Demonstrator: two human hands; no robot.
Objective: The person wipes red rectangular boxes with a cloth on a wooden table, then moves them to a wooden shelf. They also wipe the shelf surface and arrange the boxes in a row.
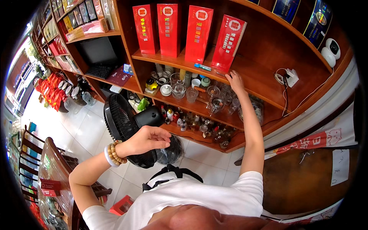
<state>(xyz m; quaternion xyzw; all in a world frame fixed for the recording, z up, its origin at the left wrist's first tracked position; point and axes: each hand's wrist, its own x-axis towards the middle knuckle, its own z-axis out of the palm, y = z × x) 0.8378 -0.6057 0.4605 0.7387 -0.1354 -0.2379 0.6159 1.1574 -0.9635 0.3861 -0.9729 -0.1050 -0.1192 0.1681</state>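
My right hand [237,82] reaches to the front edge of the upper wooden shelf [256,83]. Its fingertips are by the foot of a tilted red carton [229,43], close to a small thin item [220,74]; whether they grip anything is unclear. More tall red cartons [199,34] stand in a row to the left, bearing writing and a round white emblem. A small teal box [202,67] lies at the shelf's edge. Over the black fan [126,126], my left hand [152,138] hangs in the air, holding nothing, fingers loosely curled and thumb apart.
Below the right hand, one shelf holds glass cups and teapots [216,104]; small bottles [198,123] crowd the lowest. A white charger with cables [291,77] sits at right, near a white camera [330,53]. A wooden table [47,164] and chair [28,149] stand left.
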